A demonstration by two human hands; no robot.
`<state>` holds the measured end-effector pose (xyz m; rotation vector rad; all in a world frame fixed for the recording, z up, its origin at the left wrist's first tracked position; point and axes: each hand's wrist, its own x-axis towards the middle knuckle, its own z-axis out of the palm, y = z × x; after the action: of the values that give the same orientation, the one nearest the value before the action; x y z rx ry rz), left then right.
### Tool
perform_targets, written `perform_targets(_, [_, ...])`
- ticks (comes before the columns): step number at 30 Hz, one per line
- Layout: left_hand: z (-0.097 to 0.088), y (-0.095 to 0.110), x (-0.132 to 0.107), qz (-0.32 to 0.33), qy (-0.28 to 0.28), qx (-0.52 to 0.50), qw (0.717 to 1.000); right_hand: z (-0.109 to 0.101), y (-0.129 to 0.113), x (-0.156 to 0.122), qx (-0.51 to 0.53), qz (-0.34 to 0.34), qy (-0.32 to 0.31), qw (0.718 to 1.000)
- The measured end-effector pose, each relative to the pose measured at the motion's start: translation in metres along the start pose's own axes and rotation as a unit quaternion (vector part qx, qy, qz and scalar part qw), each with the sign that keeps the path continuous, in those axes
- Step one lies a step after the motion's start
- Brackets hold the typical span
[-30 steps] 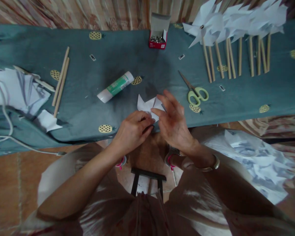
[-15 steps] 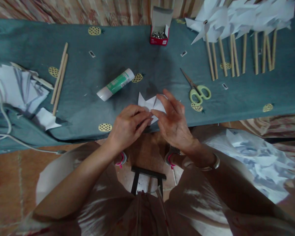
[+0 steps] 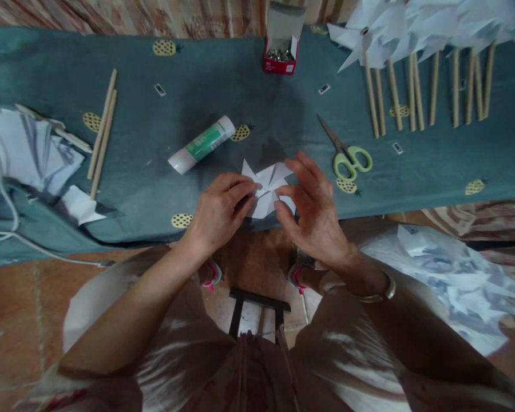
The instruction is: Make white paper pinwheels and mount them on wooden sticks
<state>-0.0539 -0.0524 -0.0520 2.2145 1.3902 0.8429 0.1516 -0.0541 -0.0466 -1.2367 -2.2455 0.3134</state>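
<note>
A small folded white paper pinwheel (image 3: 266, 184) lies at the table's near edge, between my two hands. My left hand (image 3: 223, 209) pinches its left side, thumb and fingertips close together near the middle. On the other side, my right hand (image 3: 311, 209) has its fingers spread apart, with the fingertips at the right-hand paper points. A glue stick (image 3: 202, 144) with a green label lies beyond my left hand. Scissors (image 3: 347, 157) with light green handles rest to the right, blades pointing away from me.
Finished paper pinwheels (image 3: 381, 34) on wooden sticks lie at the back right. A red box of metal pins (image 3: 280, 62) stands open at the back. On the left are loose sticks (image 3: 104, 134), white paper sheets (image 3: 15, 151) and a cable (image 3: 12, 209). A bag of white paper pieces (image 3: 446, 274) sits lower right.
My right hand has shifted slightly right and its fingers have drawn apart from the paper's centre. My left hand has moved slightly left, so more of the pinwheel shows. The view has shifted a little.
</note>
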Motion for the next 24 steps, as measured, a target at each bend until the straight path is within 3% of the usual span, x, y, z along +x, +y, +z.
perform_targets(9, [-0.0017,0.0000,0.0050,-0.022,-0.006,-0.012,1.000,0.0013,0.0020,-0.0005,0.021,0.021,0.001,1.000])
perform_targets(24, [-0.0025,0.0010,0.0074,-0.028,-0.009,-0.025,0.999,0.0051,-0.0055,0.0043,-0.045,0.017,0.017,0.999])
